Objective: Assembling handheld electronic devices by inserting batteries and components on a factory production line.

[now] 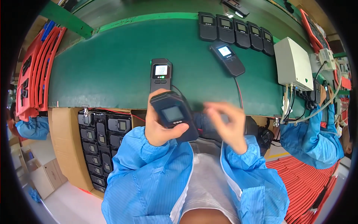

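Observation:
My left hand (158,128) is wrapped round a black handheld device (172,113) with an unlit grey screen and small light buttons, tilted above the table's front edge. To its right, my right hand (229,125) is raised, blurred by motion, its fingers apart and nothing visible in them. Just beyond the left hand, a similar device (161,71) with a lit white screen and a green light rests on the green table (112,63), its lower end partly hidden. Farther right, another lit device (227,59) lies at an angle with a red and black cable (238,91) running from it.
Several dark-screened devices (242,33) stand in a row at the back right, beside a white box (292,63) with cables. A cardboard box (69,145) of packed devices sits below the table's left side. Red trays (37,71) stack far left; a co-worker's blue sleeve (311,142) shows right.

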A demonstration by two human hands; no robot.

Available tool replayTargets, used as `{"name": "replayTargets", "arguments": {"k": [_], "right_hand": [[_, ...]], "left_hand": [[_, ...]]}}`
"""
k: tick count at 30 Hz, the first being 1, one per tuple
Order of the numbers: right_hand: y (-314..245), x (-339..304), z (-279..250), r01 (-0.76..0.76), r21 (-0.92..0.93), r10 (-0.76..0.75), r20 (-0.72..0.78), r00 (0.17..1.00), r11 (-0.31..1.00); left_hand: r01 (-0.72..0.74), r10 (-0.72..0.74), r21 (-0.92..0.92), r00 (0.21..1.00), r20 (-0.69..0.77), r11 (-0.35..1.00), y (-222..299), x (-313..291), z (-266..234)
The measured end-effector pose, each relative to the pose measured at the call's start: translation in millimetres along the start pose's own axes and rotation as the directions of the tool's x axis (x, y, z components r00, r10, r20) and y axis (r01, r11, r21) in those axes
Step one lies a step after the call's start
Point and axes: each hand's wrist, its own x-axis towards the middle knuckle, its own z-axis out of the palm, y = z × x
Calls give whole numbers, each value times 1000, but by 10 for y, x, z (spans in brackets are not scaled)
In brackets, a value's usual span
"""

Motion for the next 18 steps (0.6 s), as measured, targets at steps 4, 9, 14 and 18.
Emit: {"name": "replayTargets", "arguments": {"k": [4, 9, 14, 18], "right_hand": [[259, 391, -254, 234, -356, -303, -150, 941, 905], [555, 673, -294, 122, -562, -287, -214, 934, 818], [556, 501, -319, -44, -342, -99, -390, 915, 939], [453, 353, -328, -170, -463, -30, -393, 919, 870]], "left_hand": [[13, -20, 130, 998, 53, 991, -27, 23, 119], [68, -108, 228, 980, 167, 971, -39, 254, 362], [111, -150, 215, 973, 177, 970, -104, 476, 452], [217, -246, 181, 956, 160, 959, -162, 593, 463]]}}
